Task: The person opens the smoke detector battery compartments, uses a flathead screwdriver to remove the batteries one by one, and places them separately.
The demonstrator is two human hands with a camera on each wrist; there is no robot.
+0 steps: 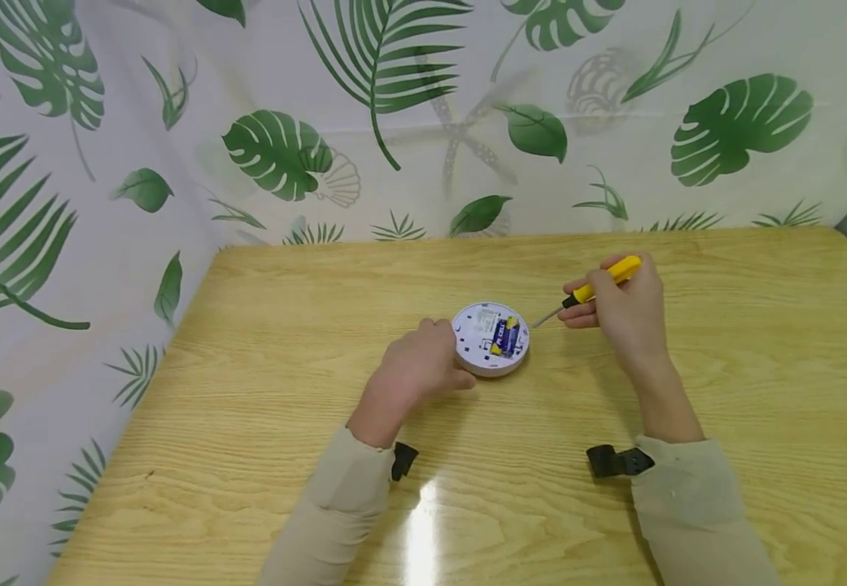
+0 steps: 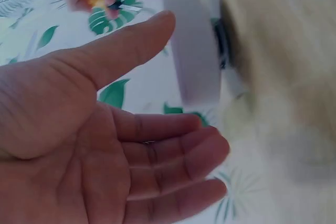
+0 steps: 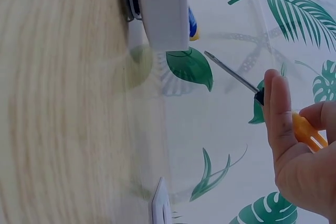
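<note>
A round white device (image 1: pixel 476 342), possibly a smoke detector, lies on the wooden table with its back facing up. Blue and yellow batteries (image 1: pixel 505 337) show in its compartment. My left hand (image 1: pixel 426 358) is at the device's left side; in the left wrist view its fingers are extended and the thumb tip reaches the rim, though I cannot tell whether it touches. My right hand (image 1: pixel 628 313) holds a screwdriver (image 1: pixel 609 277) by its yellow handle, fingers and thumb around it. The metal tip points toward the device's right edge, a short gap away.
The wooden table (image 1: pixel 262 391) ends at the back against a white leaf-print cloth (image 1: pixel 423 187), which also hangs along the left. Black straps (image 1: pixel 619 461) sit at both wrists. In the right wrist view, a pointed white object (image 3: pixel 161 205) shows at the bottom edge.
</note>
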